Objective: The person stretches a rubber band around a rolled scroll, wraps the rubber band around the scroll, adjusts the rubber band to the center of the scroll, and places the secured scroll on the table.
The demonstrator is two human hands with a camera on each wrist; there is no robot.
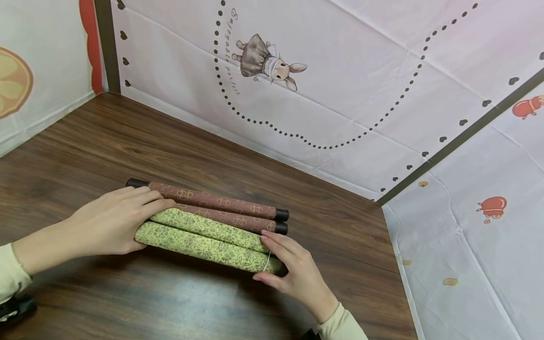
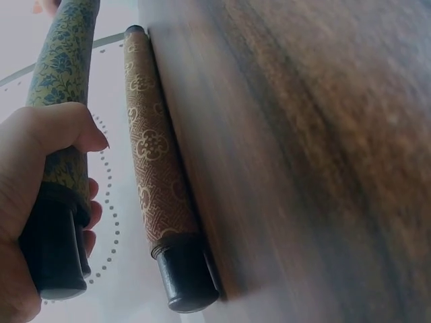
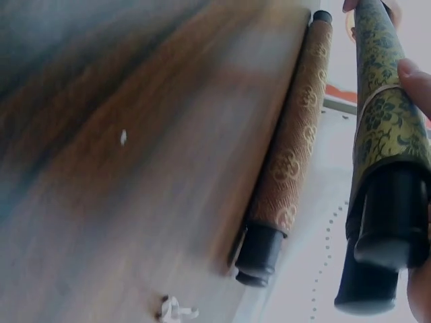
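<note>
We have four scrolls lying side by side at the centre of the head view, on the wooden table (image 1: 127,141): two green scrolls (image 1: 204,238) nearer us and two brown scrolls (image 1: 221,205) behind them, toward the wall.

Our left hand (image 1: 112,222) wraps over the left ends, its fingers curled across the tops of the green scrolls and reaching the near brown one. In the left wrist view the thumb and fingers close round a green scroll just above its black cap (image 2: 54,252), so this hand is clamped on the green pair. Our right hand (image 1: 293,269) cups the right ends of the green scrolls, fingers curled on top and thumb underneath, gripping them near a thin cord (image 1: 268,259).

To handle them well, we judge that both hands should press evenly so the two green rolls stay together and level, and neither cap slips out of the grip. The brown pair touches the green, so any lift should go straight up to avoid rolling them.

Count: four scrolls, two green, two brown; two hands; one table.
</note>
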